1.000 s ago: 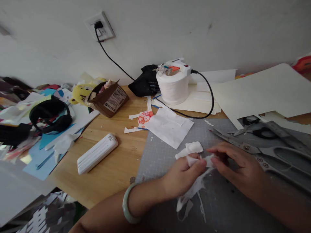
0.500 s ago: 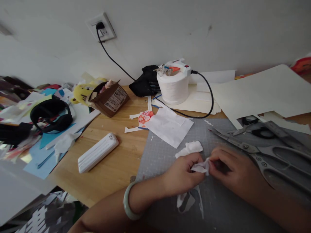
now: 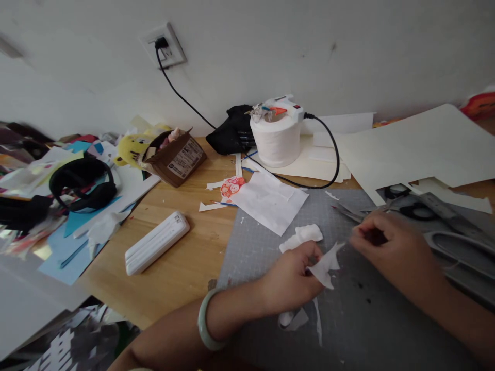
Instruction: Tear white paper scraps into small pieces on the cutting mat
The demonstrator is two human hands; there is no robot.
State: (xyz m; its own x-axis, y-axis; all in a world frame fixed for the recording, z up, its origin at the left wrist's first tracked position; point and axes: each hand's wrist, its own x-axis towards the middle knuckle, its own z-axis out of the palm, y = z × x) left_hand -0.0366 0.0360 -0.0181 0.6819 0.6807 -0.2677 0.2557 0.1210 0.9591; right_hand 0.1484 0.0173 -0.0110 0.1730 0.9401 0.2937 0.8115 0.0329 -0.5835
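My left hand (image 3: 292, 273), with a pale bangle at its wrist, pinches a thin white tissue piece (image 3: 325, 267) whose torn tip points up and right. Just right of that tip is my right hand (image 3: 386, 242), blurred, its thumb and index finger pressed together; anything between them is too small to make out. A folded white tissue (image 3: 305, 236) lies on the grey cutting mat (image 3: 363, 319) beyond my left hand. White scraps (image 3: 297, 319) lie below that hand. Large scissors (image 3: 460, 257) rest partly behind my right hand and forearm.
A white tissue roll (image 3: 276, 141) holds a corded tool on top. White paper (image 3: 270, 206) with a red drawing lies in front. To the left are a white power bank (image 3: 157, 242), a cardboard box (image 3: 176, 157) and black headphones (image 3: 83, 183). Smaller black-handled scissors (image 3: 419, 210) lie right.
My right hand has moved right and slightly up, away from the tissue and my left hand. The tissue in my left hand now hangs more spread out.
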